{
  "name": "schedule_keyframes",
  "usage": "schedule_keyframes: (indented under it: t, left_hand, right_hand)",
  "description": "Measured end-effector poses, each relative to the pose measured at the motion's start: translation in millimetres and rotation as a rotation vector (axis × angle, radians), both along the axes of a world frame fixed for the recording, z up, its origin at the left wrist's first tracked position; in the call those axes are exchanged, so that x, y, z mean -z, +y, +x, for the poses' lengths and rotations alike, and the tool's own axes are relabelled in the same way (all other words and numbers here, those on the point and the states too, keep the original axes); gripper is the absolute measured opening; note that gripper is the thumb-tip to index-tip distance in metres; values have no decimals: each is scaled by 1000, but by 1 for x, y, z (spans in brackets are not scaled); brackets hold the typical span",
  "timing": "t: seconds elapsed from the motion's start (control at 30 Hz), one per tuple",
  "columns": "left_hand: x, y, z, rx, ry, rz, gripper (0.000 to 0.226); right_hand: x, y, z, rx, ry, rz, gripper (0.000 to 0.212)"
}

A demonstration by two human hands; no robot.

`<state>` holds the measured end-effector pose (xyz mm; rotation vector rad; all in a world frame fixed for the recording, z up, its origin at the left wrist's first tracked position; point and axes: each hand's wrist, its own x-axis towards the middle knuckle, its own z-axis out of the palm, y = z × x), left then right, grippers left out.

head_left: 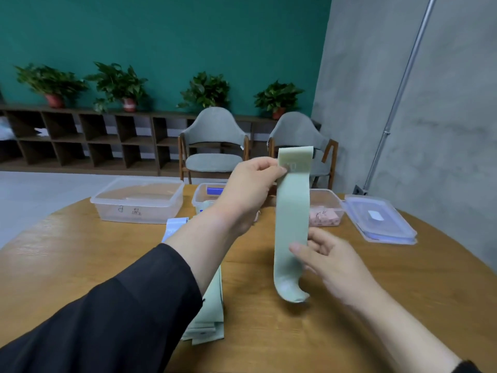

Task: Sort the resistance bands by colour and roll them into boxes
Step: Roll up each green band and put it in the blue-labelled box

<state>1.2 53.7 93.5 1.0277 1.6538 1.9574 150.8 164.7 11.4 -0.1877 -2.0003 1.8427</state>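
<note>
A person holds a pale green band [291, 219] upright above a round wooden table [349, 305].

The left hand [250, 189] pinches the band's top end, near a small label; the right hand [326, 254] pinches it lower down, thumb in front, and the bottom end curls just over the tabletop. At 7 o'clock from the band more green bands [211, 310] lie stacked flat. Along the far edge stand three clear boxes: the left box [137, 201] at 10 o'clock, the middle box [208, 195] holding something blue, the right box [326, 210] holding pink bands, with a lid [379, 218] lying at 3 o'clock.
</note>
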Motion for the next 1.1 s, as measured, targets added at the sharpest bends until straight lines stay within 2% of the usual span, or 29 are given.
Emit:
schedule_keyframes:
  t: [0.1, 0.17, 0.2, 0.27, 0.33, 0.4, 0.47, 0.67, 0.83, 0.9, 0.93, 1.0, 1.03, 1.1]
  left_hand:
    - [-2, 14, -1, -32, -79, 40, 19]
    - [0, 25, -8, -62, -137, 44, 19]
    - [5, 31, -15, -119, -92, -12, 18]
    - [22, 41, -29, -297, 174, -312, 14]
    - [46, 40, -37, -399, 457, -716, 25]
    - [77, 31, -35, -410, 598, -908, 34]
    - [106, 18, -24, -386, 649, -907, 37]
    - [162, -1, 18, -203, 897, -968, 32]
    - [163, 1, 20, -151, 956, -947, 39]
    - [162, -6, 24, -153, 898, -908, 43]
    - [160, -12, 26, -163, 850, -875, 42]
    - [155, -25, 32, -151, 823, -789, 23]
    - [151, -32, 35, -105, 844, -752, 12]
    - [143, -47, 41, 53, 867, -691, 9]
  right_hand:
    - [0, 3, 7, 62, 1, 9, 12]
    - [1, 10, 4, 91, -38, -52, 13]
    - [3, 13, 2, 100, -82, -88, 15]
    - [17, 19, -4, 132, -217, -47, 18]
    - [41, 26, -7, 216, -387, 265, 18]
    - [66, 31, -4, 363, -505, 622, 36]
    - [81, 34, 5, 413, -446, 713, 42]
    - [99, 33, 11, 214, -348, 832, 34]
    - [97, 33, 15, 149, -338, 859, 37]
    - [93, 31, 20, 163, -299, 816, 31]
    - [91, 31, 22, 179, -268, 789, 26]
    - [87, 29, 31, 163, -197, 745, 13]
    - [85, 28, 35, 115, -174, 737, 10]
    - [83, 23, 43, -22, -152, 749, 8]
